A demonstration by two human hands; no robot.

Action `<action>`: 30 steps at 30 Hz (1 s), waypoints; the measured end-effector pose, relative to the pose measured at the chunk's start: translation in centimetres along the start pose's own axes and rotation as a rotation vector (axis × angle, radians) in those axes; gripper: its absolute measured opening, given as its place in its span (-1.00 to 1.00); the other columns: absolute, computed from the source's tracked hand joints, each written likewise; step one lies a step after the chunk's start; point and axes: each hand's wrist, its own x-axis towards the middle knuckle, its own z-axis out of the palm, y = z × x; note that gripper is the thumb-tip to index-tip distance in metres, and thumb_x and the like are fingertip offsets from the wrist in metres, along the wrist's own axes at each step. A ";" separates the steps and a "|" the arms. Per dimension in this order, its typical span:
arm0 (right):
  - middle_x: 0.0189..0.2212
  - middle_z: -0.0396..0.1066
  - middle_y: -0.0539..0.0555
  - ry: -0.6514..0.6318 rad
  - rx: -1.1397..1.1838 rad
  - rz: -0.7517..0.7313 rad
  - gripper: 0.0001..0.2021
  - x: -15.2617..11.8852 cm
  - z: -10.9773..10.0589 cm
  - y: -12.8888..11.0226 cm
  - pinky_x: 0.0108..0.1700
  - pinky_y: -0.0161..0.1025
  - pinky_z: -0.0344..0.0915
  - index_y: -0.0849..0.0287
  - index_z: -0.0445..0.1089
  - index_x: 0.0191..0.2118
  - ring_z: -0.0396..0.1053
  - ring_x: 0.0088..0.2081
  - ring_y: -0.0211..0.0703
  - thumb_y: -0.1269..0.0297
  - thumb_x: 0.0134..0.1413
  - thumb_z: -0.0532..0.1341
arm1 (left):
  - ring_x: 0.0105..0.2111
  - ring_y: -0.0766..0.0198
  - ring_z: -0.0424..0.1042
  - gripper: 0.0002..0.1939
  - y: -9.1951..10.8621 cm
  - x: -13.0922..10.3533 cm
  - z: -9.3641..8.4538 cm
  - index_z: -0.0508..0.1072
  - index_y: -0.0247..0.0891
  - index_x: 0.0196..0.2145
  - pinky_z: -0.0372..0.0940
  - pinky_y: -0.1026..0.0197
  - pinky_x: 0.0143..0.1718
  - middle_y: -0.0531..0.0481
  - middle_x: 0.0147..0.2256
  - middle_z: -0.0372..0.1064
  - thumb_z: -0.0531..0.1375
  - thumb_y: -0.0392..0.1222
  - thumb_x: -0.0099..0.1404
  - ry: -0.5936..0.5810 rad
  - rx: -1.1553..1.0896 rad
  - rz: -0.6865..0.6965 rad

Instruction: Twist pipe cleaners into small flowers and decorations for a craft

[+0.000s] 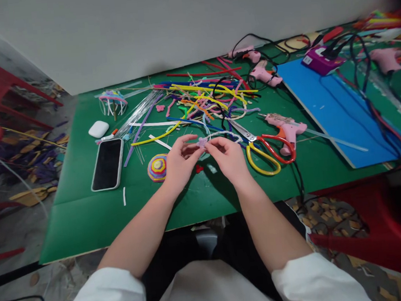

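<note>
Phone, scissors on green table

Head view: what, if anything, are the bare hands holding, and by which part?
A small pale lilac flower-shaped piece, held at its edges by the fingertips of the left hand and right hand.

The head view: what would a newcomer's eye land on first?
Probably the tangled heap of multicoloured fuzzy stems across the middle of the green table. Just in front, the left hand and right hand hold a small lilac star-like piece. Metal scissors with red and yellow handles lie to their right.
</note>
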 end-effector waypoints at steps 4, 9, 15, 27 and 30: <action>-0.48 0.46 0.00 -0.032 0.009 -0.012 -0.83 0.0 -0.3 -0.1 -0.36 -0.31 0.26 0.19 0.43 -0.43 0.38 -0.41 -0.25 0.21 -0.01 0.17 | -0.40 0.37 0.43 -0.75 -0.2 0.1 -0.1 0.37 -0.24 -0.28 0.37 0.30 -0.33 0.04 -0.40 0.43 0.28 -0.20 0.06 0.022 0.052 0.051; -0.43 0.48 0.01 -0.020 0.100 0.018 -0.83 0.1 -0.3 -0.1 -0.27 -0.27 0.32 0.17 0.45 -0.38 0.41 -0.37 -0.24 0.18 -0.07 0.23 | -0.37 0.36 0.43 -0.80 -0.1 -0.1 -0.1 0.42 -0.25 -0.28 0.36 0.27 -0.29 0.00 -0.35 0.44 0.24 -0.17 0.11 -0.021 0.105 0.110; -0.45 0.48 0.01 -0.005 0.277 0.118 -0.84 0.4 -0.1 0.6 -0.21 -0.22 0.36 0.17 0.45 -0.39 0.43 -0.37 -0.24 0.20 -0.12 0.27 | -0.38 0.35 0.43 -0.84 0.2 -0.5 -0.1 0.45 -0.24 -0.31 0.35 0.27 -0.30 0.01 -0.36 0.45 0.23 -0.16 0.13 0.018 0.253 0.167; -0.53 0.43 -0.02 -0.041 0.288 0.151 -0.84 0.3 -0.2 0.2 -0.29 -0.28 0.33 0.20 0.42 -0.44 0.37 -0.44 -0.30 0.20 -0.13 0.26 | -0.35 0.32 0.44 -0.90 0.6 -0.4 -0.5 0.50 -0.20 -0.34 0.32 0.25 -0.29 0.01 -0.35 0.49 0.19 -0.21 0.18 0.004 0.514 0.411; -0.54 0.42 -0.02 -0.050 0.290 0.159 -0.82 0.2 -0.2 0.1 -0.31 -0.28 0.32 0.20 0.42 -0.45 0.35 -0.46 -0.30 0.17 -0.13 0.26 | -0.36 0.32 0.44 -0.90 0.5 -0.3 -0.5 0.49 -0.20 -0.34 0.31 0.24 -0.31 0.01 -0.36 0.49 0.18 -0.22 0.18 -0.006 0.518 0.445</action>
